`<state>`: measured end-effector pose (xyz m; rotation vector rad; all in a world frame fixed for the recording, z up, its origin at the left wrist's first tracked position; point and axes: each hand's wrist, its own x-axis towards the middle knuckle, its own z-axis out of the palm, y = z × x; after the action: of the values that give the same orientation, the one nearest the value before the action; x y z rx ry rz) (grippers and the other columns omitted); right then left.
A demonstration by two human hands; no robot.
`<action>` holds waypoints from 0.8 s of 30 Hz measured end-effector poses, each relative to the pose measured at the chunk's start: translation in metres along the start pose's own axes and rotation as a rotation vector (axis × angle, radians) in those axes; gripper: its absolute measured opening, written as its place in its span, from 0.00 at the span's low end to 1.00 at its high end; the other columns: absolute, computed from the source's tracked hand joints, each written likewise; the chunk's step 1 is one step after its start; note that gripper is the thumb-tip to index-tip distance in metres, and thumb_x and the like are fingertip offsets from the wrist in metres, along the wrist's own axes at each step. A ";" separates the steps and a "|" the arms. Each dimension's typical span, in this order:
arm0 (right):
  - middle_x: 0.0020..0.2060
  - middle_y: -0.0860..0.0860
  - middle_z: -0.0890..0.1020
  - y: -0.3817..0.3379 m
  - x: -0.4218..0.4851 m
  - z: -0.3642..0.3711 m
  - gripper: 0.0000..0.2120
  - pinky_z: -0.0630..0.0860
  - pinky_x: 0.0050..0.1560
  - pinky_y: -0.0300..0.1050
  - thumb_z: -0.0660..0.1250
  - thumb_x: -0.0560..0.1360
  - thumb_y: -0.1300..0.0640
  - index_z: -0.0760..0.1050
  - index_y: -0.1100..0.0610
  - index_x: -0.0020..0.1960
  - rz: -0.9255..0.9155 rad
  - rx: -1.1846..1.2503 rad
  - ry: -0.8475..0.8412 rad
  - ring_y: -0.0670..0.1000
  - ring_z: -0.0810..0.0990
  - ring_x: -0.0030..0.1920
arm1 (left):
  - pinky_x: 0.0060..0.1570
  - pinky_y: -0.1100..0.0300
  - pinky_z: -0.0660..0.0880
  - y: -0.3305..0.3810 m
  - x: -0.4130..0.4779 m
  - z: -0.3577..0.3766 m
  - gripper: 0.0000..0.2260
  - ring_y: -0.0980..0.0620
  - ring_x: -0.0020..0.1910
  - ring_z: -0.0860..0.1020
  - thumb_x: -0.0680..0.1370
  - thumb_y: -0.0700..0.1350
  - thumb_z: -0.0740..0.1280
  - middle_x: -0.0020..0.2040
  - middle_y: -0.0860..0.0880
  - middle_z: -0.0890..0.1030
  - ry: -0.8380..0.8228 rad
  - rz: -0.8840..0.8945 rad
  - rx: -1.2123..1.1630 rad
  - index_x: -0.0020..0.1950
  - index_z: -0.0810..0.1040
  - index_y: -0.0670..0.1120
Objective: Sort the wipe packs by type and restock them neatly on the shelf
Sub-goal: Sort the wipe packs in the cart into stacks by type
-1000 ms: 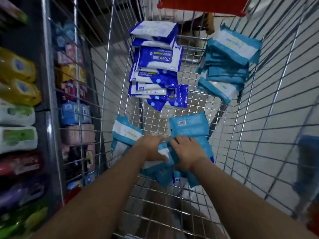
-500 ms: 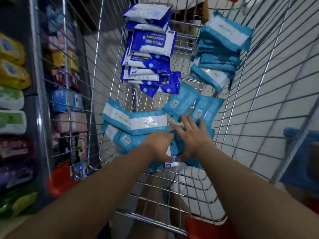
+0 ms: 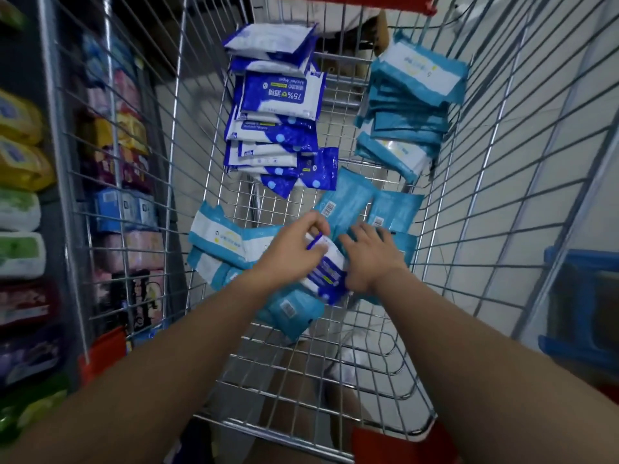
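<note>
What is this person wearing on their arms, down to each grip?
Nothing that shows. Both forearms are bare to the frame's edge, no sleeve or cuff in view. The left grip and right grip are bare hands: no gloves, and no watch, ring or band visible.

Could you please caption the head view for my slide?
The left hand grips a blue pack among loose teal packs in the cart; right hand rests beside it.
</note>
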<state>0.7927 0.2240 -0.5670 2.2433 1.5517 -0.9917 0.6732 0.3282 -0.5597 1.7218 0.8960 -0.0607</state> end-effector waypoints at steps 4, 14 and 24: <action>0.65 0.53 0.73 -0.011 0.011 -0.007 0.31 0.52 0.73 0.57 0.66 0.64 0.42 0.71 0.49 0.66 0.145 0.548 0.001 0.54 0.65 0.70 | 0.43 0.48 0.76 0.029 0.012 -0.036 0.18 0.52 0.40 0.74 0.76 0.34 0.65 0.44 0.53 0.74 0.091 0.091 -0.124 0.46 0.70 0.60; 0.36 0.53 0.84 -0.014 0.042 -0.064 0.05 0.77 0.32 0.41 0.71 0.71 0.64 0.78 0.57 0.45 0.286 1.926 0.133 0.49 0.81 0.31 | 0.46 0.50 0.78 0.024 0.064 -0.086 0.12 0.52 0.38 0.76 0.77 0.36 0.67 0.39 0.53 0.76 0.591 -0.015 -0.215 0.54 0.69 0.49; 0.41 0.51 0.83 -0.019 0.128 -0.167 0.05 0.80 0.36 0.38 0.66 0.76 0.67 0.76 0.58 0.48 0.196 2.082 0.451 0.48 0.81 0.41 | 0.52 0.57 0.74 0.071 0.145 -0.141 0.17 0.52 0.49 0.77 0.70 0.33 0.71 0.48 0.53 0.77 0.702 0.091 -0.389 0.45 0.71 0.54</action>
<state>0.8676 0.4167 -0.5232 3.5677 -0.4580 -2.8771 0.7626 0.5188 -0.5197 1.4133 1.2310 0.7730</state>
